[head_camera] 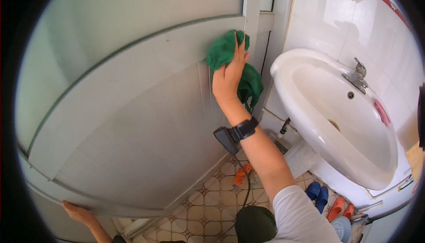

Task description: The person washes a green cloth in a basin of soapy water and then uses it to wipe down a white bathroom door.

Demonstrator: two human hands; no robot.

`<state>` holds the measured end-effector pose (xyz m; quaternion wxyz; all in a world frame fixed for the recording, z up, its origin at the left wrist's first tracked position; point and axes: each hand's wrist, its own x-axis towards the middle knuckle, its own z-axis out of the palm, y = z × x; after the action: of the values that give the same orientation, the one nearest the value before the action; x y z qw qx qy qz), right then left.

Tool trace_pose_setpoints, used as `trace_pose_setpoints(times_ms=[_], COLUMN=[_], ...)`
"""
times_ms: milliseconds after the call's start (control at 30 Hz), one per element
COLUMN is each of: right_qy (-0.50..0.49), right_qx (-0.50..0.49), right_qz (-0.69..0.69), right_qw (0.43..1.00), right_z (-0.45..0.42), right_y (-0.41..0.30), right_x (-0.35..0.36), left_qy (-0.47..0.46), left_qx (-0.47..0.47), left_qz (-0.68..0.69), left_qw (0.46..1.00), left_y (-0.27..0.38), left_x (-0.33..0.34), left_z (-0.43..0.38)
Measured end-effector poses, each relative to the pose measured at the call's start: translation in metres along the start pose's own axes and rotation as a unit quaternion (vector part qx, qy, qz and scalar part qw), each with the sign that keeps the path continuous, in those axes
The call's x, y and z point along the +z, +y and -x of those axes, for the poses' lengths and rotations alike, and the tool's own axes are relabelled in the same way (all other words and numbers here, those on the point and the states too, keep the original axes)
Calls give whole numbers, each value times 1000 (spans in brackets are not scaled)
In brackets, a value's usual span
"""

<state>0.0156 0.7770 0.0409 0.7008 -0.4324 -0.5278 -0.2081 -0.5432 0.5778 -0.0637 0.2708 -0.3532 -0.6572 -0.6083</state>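
My right hand (230, 74) presses a green cloth (220, 52) against the pale door panel (149, 57), just below the frosted glass and near the door's upright edge. Part of the cloth hangs down beside the wrist, which wears a black strap with a dark device and a cable. At the lower left, my left hand (78, 213) rests on the near edge of the door, with its fingers partly hidden.
A white washbasin (332, 117) with a metal tap (358, 75) and a pink object (382, 112) on its rim stands to the right. Blue slippers (317, 196), orange slippers (338, 209) and an orange packet (241, 175) lie on the tiled floor (206, 206).
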Motion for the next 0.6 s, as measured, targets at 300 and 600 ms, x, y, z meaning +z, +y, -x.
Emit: trace_pose_setpoints(times_ms=[300,600], right_qy=[-143,-78], right_qx=[256,-6], right_qz=[-46,-124], right_qw=[955,989], right_z=[236,41], right_y=[103,9], right_x=[-51,-4], left_qy=[24,-23], left_qx=[33,-8], left_qz=[-60,25], left_qw=[997,999], left_y=[15,31], left_x=[3,-9], left_z=[10,6])
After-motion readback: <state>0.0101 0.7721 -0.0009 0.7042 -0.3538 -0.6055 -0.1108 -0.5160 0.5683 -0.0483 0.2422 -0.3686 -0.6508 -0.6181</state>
